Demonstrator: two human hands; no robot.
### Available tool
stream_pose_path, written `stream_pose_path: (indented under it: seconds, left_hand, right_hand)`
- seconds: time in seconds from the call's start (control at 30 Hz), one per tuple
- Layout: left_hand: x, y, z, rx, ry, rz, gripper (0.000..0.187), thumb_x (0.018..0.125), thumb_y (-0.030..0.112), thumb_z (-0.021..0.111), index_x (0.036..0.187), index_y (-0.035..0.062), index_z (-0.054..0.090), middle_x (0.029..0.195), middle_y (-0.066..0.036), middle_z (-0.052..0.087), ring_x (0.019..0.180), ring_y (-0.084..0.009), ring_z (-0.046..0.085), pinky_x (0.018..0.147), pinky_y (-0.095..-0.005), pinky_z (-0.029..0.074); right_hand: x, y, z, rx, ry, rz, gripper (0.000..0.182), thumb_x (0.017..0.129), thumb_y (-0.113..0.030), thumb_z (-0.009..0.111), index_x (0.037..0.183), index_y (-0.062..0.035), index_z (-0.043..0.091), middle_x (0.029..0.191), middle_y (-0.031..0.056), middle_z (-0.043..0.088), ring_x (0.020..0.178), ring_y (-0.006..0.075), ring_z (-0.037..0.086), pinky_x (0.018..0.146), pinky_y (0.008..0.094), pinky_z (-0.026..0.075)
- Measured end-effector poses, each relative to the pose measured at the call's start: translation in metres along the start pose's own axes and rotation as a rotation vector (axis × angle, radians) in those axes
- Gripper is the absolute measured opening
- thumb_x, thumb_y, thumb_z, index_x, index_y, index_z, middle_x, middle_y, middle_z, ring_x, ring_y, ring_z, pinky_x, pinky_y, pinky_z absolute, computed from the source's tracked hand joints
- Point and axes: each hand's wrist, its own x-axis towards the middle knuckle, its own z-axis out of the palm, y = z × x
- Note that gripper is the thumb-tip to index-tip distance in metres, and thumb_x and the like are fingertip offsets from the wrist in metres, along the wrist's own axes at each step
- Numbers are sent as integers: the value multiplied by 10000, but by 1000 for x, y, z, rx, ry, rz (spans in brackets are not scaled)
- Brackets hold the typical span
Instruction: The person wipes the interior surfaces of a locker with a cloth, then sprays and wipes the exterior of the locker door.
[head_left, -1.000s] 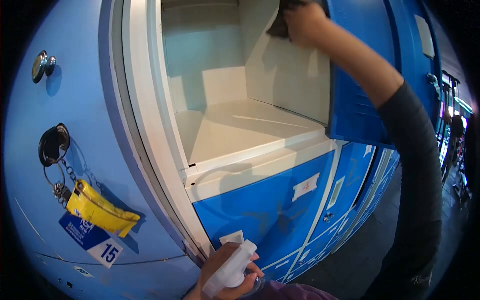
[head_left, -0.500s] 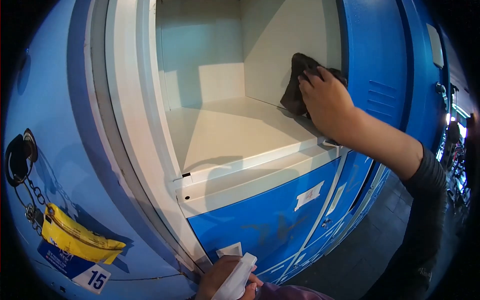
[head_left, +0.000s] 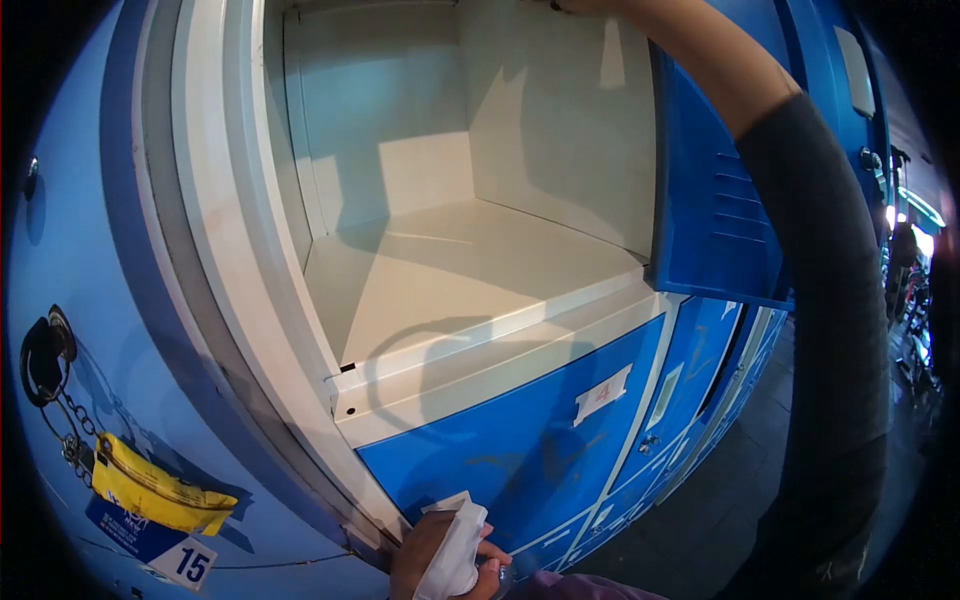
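The open locker (head_left: 470, 250) is a pale cream box set in a wall of blue doors, its floor, back wall and side walls plain and smooth, with a shadow of an arm falling across its front lip. The right hand (head_left: 580, 5) is up at the very top edge of the view, against the upper part of the locker's right inner wall; only a sliver of it shows, so I cannot tell whether its grip is clenched or released, nor what it has in it. The forearm and dark sleeve (head_left: 830, 300) run down from it along the right side of the opening. The blue door (head_left: 715, 190) stands swung out just beside that arm, hemming in the right edge, while the cream frame bounds the left. The left hand (head_left: 440, 560) is low at the bottom of the view, its grip clenched round a white spray bottle (head_left: 455, 550) held just in front of the blue door below. On the left, a yellow tag (head_left: 150, 490) hangs by a chain from a lock, above a label reading 15.
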Motion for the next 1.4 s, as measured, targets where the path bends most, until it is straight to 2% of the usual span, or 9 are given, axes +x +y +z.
stream_pose_path:
  seconds: [0.13,0.33,0.57,0.6,0.77,0.93,1.0,1.17,1.4]
  left_hand:
    - [1,5,7,-195,52,-101,387,833,11,622,1177,-43,452,850,-86,583,761,-187,606,689,-280,486]
    - [3,6,8,-123,132,-34,399,821,13,630,1182,-34,466,872,-91,589,784,-183,622,681,-287,492]
    - [5,2,5,-6,92,-36,391,808,53,647,1160,-33,499,893,-88,607,786,-170,627,680,-298,493]
    - [6,4,4,16,78,-50,393,808,54,648,1161,-35,498,895,-88,607,788,-170,628,682,-298,493]
    - [-7,-26,20,-154,198,-2,419,823,17,633,1201,-39,460,907,-100,601,775,-176,619,662,-280,491]
    - [-18,-50,34,-345,240,-45,440,835,4,617,1232,-43,432,999,-129,578,765,-182,618,647,-272,495]
    - [-13,-20,15,-252,84,-263,434,830,0,617,1224,-46,442,1017,-136,572,766,-182,621,642,-278,496]
    - [4,-11,11,2,151,58,412,811,-7,620,1193,-46,470,958,-120,586,741,-164,608,635,-276,488]
    - [-17,-34,27,-326,124,-300,482,780,17,641,1228,-41,472,953,-129,608,798,-208,633,711,-303,486]
  right_hand:
    - [-84,-46,26,64,33,-107,289,781,-253,616,975,-51,688,1073,52,657,1060,203,586,1059,412,303]
    - [-183,-96,47,21,31,-436,323,831,-274,545,1050,-81,684,1106,74,630,1080,199,562,1138,449,174]
    - [-71,-52,25,-16,-114,-242,360,842,-257,516,1155,-119,628,1196,41,593,1165,196,533,1117,555,134]
    - [-50,-40,21,-134,-36,-236,392,887,-382,509,1152,-134,660,1246,91,597,1171,266,541,1036,593,248]
    - [41,-9,3,-75,-115,78,385,887,-348,508,1188,-147,640,1330,108,531,1255,283,464,1041,672,148]
    - [-4,-52,28,-142,-80,-198,370,889,-339,506,1193,-175,640,1283,50,575,1197,292,511,1022,636,226]
    - [-51,-75,29,-186,-99,-304,356,860,-281,499,1173,-170,625,1208,44,585,1149,236,542,1096,625,75]
    - [-108,-107,33,-180,-326,-527,419,897,-346,468,1276,-194,561,1378,65,475,1279,254,434,1101,632,10]
    - [-27,-59,1,17,-285,-218,438,890,-364,501,1287,-188,563,1431,18,434,1311,253,410,1080,660,66]
